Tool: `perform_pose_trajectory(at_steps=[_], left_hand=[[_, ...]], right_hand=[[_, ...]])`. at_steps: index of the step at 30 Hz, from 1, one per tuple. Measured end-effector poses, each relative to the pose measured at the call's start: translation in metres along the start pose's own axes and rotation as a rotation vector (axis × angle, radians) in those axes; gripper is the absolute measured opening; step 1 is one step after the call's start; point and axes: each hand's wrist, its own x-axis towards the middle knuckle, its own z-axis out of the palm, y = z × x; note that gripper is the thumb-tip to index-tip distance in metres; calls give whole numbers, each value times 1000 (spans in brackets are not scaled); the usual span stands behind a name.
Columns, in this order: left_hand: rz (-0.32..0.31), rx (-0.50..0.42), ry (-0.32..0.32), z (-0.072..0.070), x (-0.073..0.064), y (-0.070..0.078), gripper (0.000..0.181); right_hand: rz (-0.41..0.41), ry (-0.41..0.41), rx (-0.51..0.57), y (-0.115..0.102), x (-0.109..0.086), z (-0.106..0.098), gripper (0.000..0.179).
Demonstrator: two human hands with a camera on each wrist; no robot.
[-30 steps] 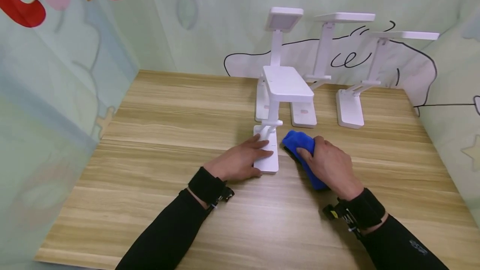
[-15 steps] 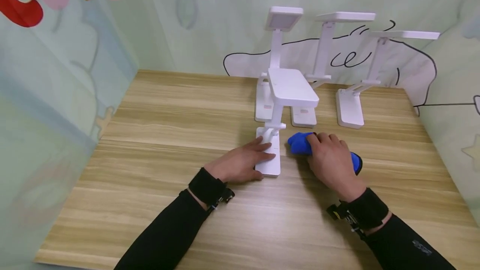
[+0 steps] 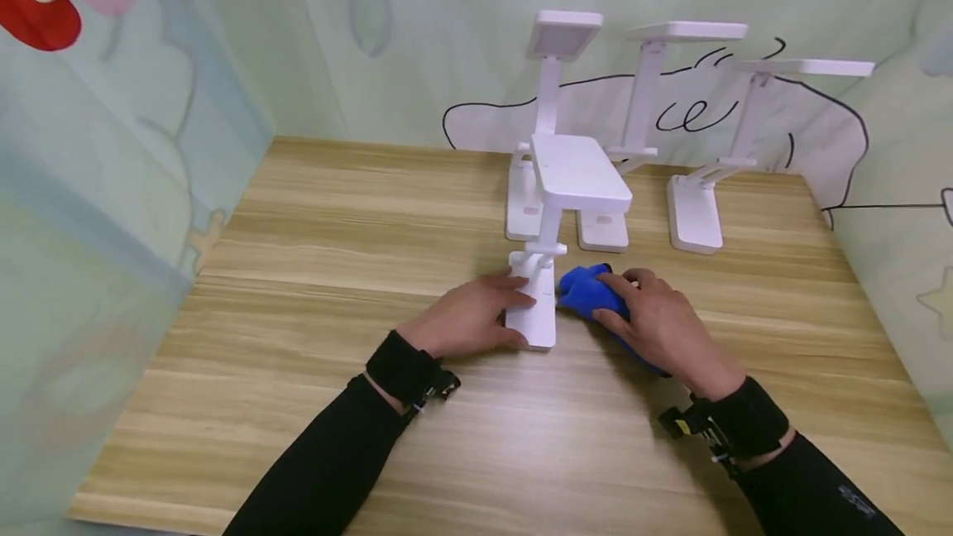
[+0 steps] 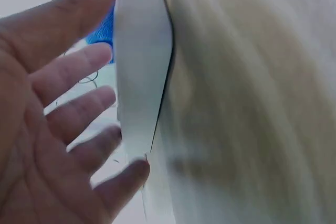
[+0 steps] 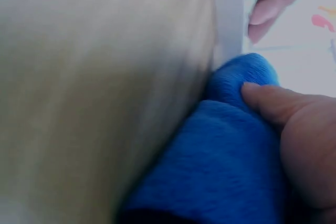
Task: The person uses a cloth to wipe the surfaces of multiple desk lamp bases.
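Note:
A white desk lamp (image 3: 581,170) stands at the middle of the table, its flat head above its base (image 3: 543,323). My left hand (image 3: 463,319) rests on that base, fingertips over its top and thumb at the near end. The left wrist view shows the fingers extended against the base (image 4: 140,61). Just right of the lamp, my right hand (image 3: 666,325) grips a folded blue cloth (image 3: 584,292) against the tabletop. In the right wrist view the thumb presses on the fuzzy cloth (image 5: 210,156), whose front end meets the side of the lamp base (image 5: 229,24).
Behind stand three more white lamps: one at left (image 3: 547,98), another in the middle (image 3: 642,98) and a third at right (image 3: 696,213). A printed fabric backdrop (image 3: 417,48) rises behind the wooden table (image 3: 313,222).
The lamp under my left hand has shifted slightly right and nearer. My right hand has turned the cloth across, then back, bringing its front end left to the lamp base.

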Motion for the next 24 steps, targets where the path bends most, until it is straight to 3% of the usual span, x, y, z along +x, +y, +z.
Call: perform_pose_trajectory(at_steps=[3,5,11,14,16,18,20,24], left_hand=[[-66,-19,93,-5,1,-7,69],[-111,-45,109,-8,4,-10,83],[-177,-109,29,-5,16,-15,112],[-203,-129,11,-3,20,-14,115],[-213,-138,14,1,23,-15,117],[-218,-152,17,4,25,-17,118],[-213,-168,20,8,28,-21,119],[-220,-180,4,12,32,-25,121]], right_hand=[[-4,51,-5,3,2,6,60],[-2,88,2,3,3,8,59],[13,223,31,-9,7,9,48],[-59,347,-16,-24,12,12,47],[-145,383,-61,-35,17,15,46],[-229,355,-96,-44,20,18,46],[-272,275,-96,-50,22,18,48],[-251,86,-37,-49,24,14,55]])
